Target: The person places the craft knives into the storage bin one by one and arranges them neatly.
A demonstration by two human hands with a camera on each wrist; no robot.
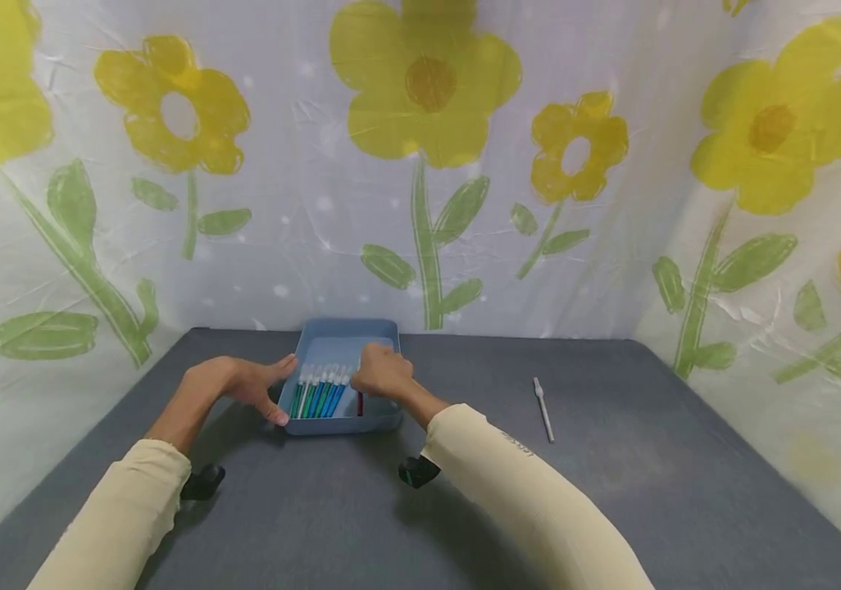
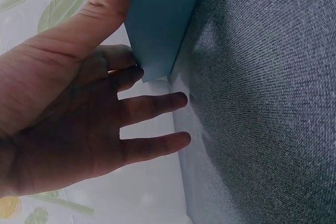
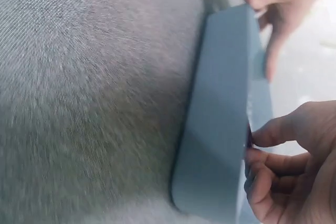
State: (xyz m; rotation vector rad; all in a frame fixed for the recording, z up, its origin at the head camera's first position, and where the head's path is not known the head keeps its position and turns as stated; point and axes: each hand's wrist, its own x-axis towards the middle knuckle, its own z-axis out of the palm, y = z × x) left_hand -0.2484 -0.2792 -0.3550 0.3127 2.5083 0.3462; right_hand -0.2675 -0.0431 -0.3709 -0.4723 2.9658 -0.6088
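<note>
A blue-grey tray [image 1: 343, 425] stands on the dark table, holding a row of several green, white and blue pens [image 1: 320, 397] with clear caps at the left. My left hand [image 1: 252, 385] touches the tray's left side, its thumb near the front corner. In the left wrist view, the left hand's fingers [image 2: 152, 106] are spread and fairly straight. Over the tray's right half, my right hand [image 1: 382, 370] pinches a dark red pen [image 1: 360, 404]; its upper part is hidden by the hand. In the right wrist view, thumb and forefinger of the right hand [image 3: 294, 166] meet just behind the tray wall.
A single white pen [image 1: 543, 410] lies on the table [image 1: 479, 385], right of the tray. Behind the table hangs a pale curtain [image 1: 280, 205] with yellow flowers. Dark wrist devices [image 1: 418, 471] jut below both sleeves.
</note>
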